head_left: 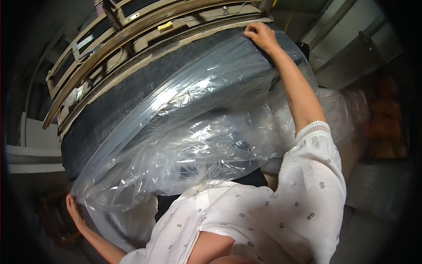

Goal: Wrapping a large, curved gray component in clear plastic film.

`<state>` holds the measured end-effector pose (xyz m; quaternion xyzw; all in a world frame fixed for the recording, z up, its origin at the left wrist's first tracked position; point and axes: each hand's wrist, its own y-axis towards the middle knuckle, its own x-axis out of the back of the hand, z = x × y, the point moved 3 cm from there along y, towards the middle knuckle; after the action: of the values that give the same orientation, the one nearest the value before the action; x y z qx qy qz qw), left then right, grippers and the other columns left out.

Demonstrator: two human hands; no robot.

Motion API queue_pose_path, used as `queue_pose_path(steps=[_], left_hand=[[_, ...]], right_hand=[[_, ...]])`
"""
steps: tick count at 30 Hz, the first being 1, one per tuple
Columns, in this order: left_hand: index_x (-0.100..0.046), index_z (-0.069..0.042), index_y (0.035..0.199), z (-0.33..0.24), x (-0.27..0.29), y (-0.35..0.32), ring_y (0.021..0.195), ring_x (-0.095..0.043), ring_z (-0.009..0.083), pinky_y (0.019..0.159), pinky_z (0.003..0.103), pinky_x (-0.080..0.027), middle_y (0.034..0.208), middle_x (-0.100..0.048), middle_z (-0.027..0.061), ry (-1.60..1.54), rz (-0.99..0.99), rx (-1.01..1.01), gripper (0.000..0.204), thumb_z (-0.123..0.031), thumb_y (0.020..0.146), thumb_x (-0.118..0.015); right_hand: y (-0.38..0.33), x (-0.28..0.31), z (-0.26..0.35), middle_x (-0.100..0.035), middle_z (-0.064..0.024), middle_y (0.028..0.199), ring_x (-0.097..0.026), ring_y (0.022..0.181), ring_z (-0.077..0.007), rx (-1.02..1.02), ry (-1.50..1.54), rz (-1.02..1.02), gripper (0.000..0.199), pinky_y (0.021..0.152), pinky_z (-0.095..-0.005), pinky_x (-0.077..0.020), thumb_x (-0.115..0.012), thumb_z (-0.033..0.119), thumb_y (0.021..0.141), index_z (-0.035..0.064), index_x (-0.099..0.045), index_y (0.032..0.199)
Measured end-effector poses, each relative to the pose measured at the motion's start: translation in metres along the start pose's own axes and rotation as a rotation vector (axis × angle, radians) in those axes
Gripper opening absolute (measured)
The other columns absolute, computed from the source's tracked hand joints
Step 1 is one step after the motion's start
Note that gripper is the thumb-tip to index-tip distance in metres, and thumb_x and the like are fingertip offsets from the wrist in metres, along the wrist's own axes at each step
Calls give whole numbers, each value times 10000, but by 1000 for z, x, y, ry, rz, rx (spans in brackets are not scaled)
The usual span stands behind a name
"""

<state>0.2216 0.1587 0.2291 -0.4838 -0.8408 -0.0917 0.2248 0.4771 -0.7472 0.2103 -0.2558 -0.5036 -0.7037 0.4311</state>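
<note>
A large clear plastic sheet (189, 94) lies over the near part of a long piece of furniture with dark grey upholstery (112, 103). The sheet is wrinkled and shiny, and its folds hang down toward my waist. With bent fingers pressed together, my right hand (262, 38) grips the sheet's far right edge, at the top corner of the grey upholstery. At the lower left, my left hand (75, 213) holds the opposite end of the sheet's edge, its fingertips partly hidden by the plastic. Between the two hands the edge runs as a long, drawn-out band.
Along the far side, the furniture's bare wooden frame (127, 33) shows, with a small yellow piece (165, 27) on it. More plastic-covered bulk (338, 108) stands on the right, near stacked orange-brown items (385, 121). A white ledge (35, 160) lies at the left.
</note>
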Motion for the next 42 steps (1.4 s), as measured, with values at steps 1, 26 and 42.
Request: queue_pose_path(steps=[1, 26, 42], left_hand=[[-536, -100, 1103, 4, -4, 11, 887, -462, 79, 759, 223, -336, 1008, -525, -53, -110, -81, -28, 327, -343, 883, -543], [-599, 9, 1080, -31, -155, 303, 896, -562, 111, 782, 222, -427, 1028, -613, 49, 6, -224, -313, 408, -316, 835, -629], [-602, 10, 955, 28, -95, 353, 850, -528, 164, 787, 272, -400, 899, -593, 79, -82, -288, -402, 388, -340, 927, -436]], right_hand=[[10, 6, 0, -628, -69, 798, -603, 747, -254, 64, 111, -122, 188, 688, -351, -452, -654, 274, 736, 110, -640, 829], [53, -34, -23, -633, -100, 804, -598, 752, -190, -356, 293, -292, 305, 712, -302, -454, -662, 304, 726, 20, -642, 835], [62, -33, -39, -464, -246, 1068, -455, 1002, -386, -463, 143, -430, 427, 891, -422, -353, -433, 379, 853, -30, -499, 955]])
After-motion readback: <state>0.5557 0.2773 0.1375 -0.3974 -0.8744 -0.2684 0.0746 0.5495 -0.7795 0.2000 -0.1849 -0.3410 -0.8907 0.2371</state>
